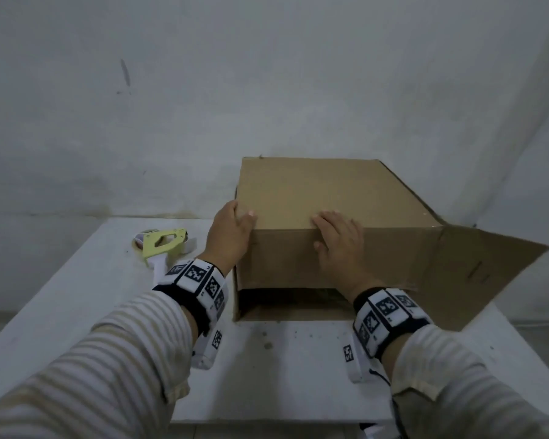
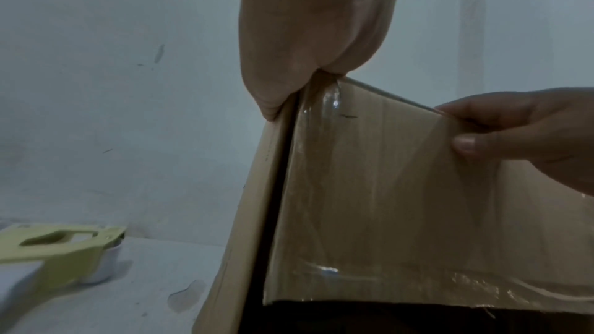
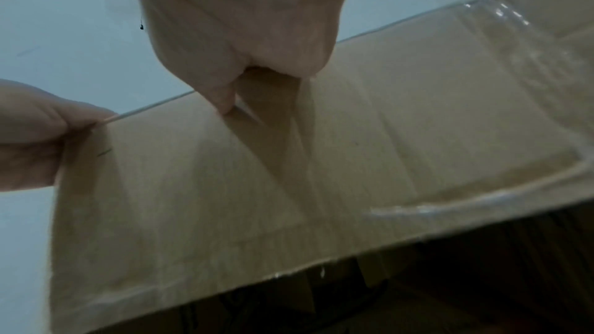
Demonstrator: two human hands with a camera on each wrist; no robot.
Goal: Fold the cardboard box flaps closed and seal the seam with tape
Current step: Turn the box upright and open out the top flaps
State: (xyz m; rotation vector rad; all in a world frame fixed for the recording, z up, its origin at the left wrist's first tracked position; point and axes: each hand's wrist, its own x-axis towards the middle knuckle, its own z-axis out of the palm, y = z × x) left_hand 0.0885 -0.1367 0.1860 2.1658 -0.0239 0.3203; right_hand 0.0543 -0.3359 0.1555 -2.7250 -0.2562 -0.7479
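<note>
A brown cardboard box (image 1: 324,191) lies on its side on the white table (image 1: 76,296), its opening towards me. Its top flap (image 1: 286,258) is folded down over the opening, and a dark gap (image 1: 292,296) shows below it. My left hand (image 1: 232,232) grips the flap's upper left corner, thumb on the box top. My right hand (image 1: 339,245) wraps over the fold edge, fingers on top and thumb on the flap's face. The wrist views show each hand (image 2: 305,34) (image 3: 241,34) on the flap (image 2: 385,200) (image 3: 225,174). The right side flap (image 1: 476,267) stands open.
A yellow-green tape dispenser (image 1: 164,245) (image 2: 61,250) lies on the table left of the box, near the back wall. Old clear tape (image 3: 514,47) clings to the folded flap. A grey wall stands close behind the box.
</note>
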